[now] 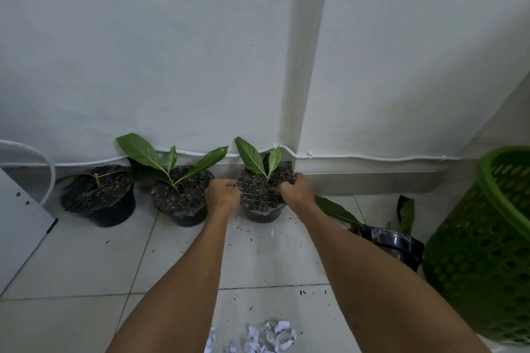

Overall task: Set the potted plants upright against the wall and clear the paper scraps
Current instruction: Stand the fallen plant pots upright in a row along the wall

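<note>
Three black potted plants stand upright along the wall. The left pot holds a short stem, the middle pot has broad green leaves. My left hand and my right hand grip the rim of the third pot from both sides, next to the wall corner. A fourth black pot lies tipped on its side to the right, its leaves flat on the floor. Several crumpled white paper scraps lie on the tiles between my forearms at the bottom edge.
A green perforated plastic basket stands at the right, touching the tipped pot. A white cable runs along the wall base. A white panel leans at the left. Spilled soil specks dot the white floor tiles.
</note>
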Motion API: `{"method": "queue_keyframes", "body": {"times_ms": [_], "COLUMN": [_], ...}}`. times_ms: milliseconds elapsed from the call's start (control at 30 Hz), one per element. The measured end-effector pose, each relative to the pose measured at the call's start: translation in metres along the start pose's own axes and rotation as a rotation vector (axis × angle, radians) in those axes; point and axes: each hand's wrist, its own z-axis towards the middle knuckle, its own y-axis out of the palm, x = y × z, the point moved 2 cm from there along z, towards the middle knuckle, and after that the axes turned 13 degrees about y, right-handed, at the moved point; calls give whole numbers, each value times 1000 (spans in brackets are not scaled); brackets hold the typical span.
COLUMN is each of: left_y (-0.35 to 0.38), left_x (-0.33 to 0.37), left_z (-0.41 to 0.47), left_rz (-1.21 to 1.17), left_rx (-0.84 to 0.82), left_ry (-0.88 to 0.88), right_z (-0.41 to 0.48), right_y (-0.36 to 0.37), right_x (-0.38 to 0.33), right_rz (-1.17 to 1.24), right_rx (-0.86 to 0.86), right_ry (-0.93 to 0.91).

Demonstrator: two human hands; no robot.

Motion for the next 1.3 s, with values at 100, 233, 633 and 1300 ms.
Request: {"method": "queue_keyframes", "body": {"times_ms": [100, 233, 633, 1300], "left_y": [3, 4, 4, 143], "left_x": [-4, -5, 51, 105], "left_z": [-2, -4, -45, -164], "left_rz": [6, 1, 120, -31], "left_rx": [-8, 4, -10, -723], "left_ry": [-11, 2, 139, -152], "right_z": [3, 7, -24, -56], "right_y": [3, 6, -20, -232], "right_x": [5, 9, 4, 128], "right_rz": [-1, -15, -191, -4], "right_rx": [-3, 1, 25, 299], "right_ry": [3, -5, -125, 390]}}
